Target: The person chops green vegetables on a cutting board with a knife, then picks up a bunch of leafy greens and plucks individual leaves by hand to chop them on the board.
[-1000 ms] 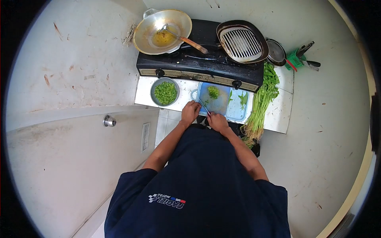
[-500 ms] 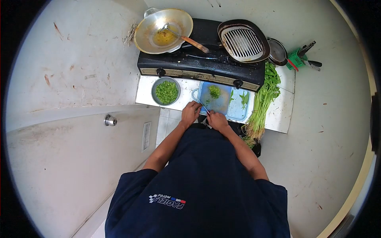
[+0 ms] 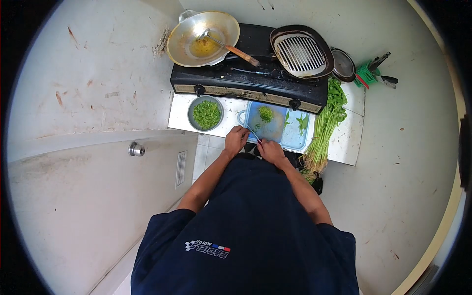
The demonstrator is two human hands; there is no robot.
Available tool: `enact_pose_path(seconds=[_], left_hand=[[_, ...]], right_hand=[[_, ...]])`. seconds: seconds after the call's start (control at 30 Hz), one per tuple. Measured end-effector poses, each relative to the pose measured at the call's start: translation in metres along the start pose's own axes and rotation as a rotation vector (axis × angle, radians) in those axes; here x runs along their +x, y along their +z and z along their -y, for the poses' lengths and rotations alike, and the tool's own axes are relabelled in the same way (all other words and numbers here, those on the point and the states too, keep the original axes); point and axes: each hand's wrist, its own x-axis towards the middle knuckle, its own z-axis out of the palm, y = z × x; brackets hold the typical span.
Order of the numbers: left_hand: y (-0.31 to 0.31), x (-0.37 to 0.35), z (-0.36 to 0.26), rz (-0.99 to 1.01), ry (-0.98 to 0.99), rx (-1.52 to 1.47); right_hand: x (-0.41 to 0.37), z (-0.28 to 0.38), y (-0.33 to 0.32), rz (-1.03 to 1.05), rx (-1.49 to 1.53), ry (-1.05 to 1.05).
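My right hand [image 3: 270, 151] is closed round the handle of a small knife [image 3: 253, 132], whose blade slants up and left over the near left edge of a blue cutting board [image 3: 274, 131]. Close by the blade, my left hand [image 3: 236, 140] has its fingers drawn together at the board's corner; whatever they pinch is too small and covered to make out. A little heap of finely chopped greens [image 3: 266, 114] lies on the board, with a few bits near the knife. Loose leaves [image 3: 302, 124] rest in the lighter right-hand section.
Left of the board stands a grey bowl [image 3: 191, 118] of chopped greens. A bundle of leafy stalks [image 3: 324, 128] lies to the right. Behind is a black stove [image 3: 255, 81] bearing a wok [image 3: 179, 42] with a wooden-handled ladle [image 3: 241, 53] and a grill pan [image 3: 300, 53].
The knife blade has shifted slightly down and right, with my right hand moving a touch. My left hand stays nearly in place.
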Motion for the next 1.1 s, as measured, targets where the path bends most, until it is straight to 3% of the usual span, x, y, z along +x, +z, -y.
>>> enact_pose_path(seconds=[0.67, 1.1], left_hand=[[0.001, -0.003, 0.005, -0.009, 0.057, 0.044], [0.001, -0.002, 0.006, -0.022, 0.066, 0.038]], right_hand=[[0.001, 0.0, -0.001, 0.022, -0.049, 0.057], [-0.003, -0.001, 0.0, -0.001, -0.026, -0.041]])
